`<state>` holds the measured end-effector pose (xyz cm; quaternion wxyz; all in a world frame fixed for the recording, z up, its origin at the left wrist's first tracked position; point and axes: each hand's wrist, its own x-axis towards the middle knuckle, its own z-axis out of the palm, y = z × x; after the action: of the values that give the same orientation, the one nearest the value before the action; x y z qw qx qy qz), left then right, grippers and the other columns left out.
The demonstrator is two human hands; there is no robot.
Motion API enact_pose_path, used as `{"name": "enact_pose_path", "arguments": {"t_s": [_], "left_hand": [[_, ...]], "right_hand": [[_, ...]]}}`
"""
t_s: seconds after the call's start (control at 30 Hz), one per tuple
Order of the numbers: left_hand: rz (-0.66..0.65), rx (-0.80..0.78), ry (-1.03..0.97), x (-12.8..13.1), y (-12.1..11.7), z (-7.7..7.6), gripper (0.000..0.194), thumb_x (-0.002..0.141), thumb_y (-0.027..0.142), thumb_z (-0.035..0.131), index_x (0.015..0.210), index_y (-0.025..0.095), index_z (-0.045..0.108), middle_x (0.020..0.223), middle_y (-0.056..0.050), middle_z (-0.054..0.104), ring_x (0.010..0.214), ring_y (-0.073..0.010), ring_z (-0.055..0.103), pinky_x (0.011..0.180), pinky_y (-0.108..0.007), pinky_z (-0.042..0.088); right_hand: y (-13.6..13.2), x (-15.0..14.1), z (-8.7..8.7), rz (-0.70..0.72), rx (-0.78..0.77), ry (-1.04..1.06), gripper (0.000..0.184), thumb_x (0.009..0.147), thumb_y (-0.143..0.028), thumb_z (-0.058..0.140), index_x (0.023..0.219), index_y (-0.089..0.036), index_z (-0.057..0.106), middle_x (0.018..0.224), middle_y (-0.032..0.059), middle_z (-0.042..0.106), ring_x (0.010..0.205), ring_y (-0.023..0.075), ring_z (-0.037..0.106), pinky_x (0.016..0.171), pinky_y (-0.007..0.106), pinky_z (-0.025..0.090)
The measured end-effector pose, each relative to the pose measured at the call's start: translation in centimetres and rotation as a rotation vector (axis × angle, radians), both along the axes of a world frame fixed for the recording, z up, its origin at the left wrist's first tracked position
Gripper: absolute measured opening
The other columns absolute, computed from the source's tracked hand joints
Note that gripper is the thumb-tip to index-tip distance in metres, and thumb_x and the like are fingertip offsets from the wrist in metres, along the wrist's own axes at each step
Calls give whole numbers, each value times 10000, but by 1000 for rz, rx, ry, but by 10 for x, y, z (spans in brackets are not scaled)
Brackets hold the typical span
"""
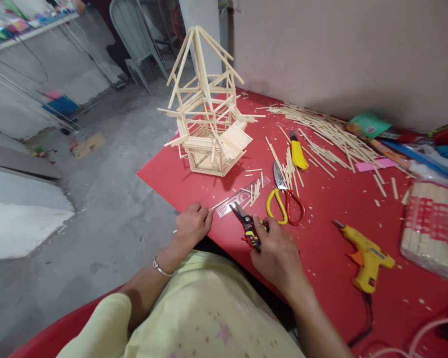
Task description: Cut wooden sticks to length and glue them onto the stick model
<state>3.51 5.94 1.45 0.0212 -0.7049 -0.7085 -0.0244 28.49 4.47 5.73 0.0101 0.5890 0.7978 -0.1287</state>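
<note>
My left hand is closed around a thin wooden stick, whose tip lies over the end of a clear ruler. In my right hand is a pair of wire cutters with black jaws and black-and-yellow handles, its jaws parted near the ruler. Several short cut pieces of stick lie across the ruler. Beyond my hands stands a model pavilion built of wooden sticks, with an open pointed roof frame. Scissors with one yellow and one red handle rest right of the ruler.
A yellow glue gun lies at the right, its cord running forward. Long loose sticks and a yellow cutter knife lie farther back. A wrapped stick bundle is at far right. The red table has a corner at left; a grey chair stands behind.
</note>
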Motion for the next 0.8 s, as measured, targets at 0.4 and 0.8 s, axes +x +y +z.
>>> {"name": "enact_pose_path", "arguments": {"t_s": [0.4, 0.8], "left_hand": [[8, -13, 21, 1, 0, 2, 485, 1031, 470, 344, 805, 216, 690, 874, -88, 647, 821, -209, 608, 591, -320, 299], [4, -4, -3, 1, 0, 0, 491, 1033, 470, 338, 802, 215, 687, 881, -92, 651, 825, -213, 609, 585, -324, 275]], "right_hand": [[0, 0, 0, -1, 0, 1, 712, 802, -221, 578, 1499, -166, 445, 1363, 189, 504, 1086, 312, 572, 842, 404, 473], [-1, 0, -1, 0, 6, -8, 708, 803, -217, 566, 1498, -166, 443, 1359, 190, 505, 1074, 318, 575, 812, 413, 482]]}}
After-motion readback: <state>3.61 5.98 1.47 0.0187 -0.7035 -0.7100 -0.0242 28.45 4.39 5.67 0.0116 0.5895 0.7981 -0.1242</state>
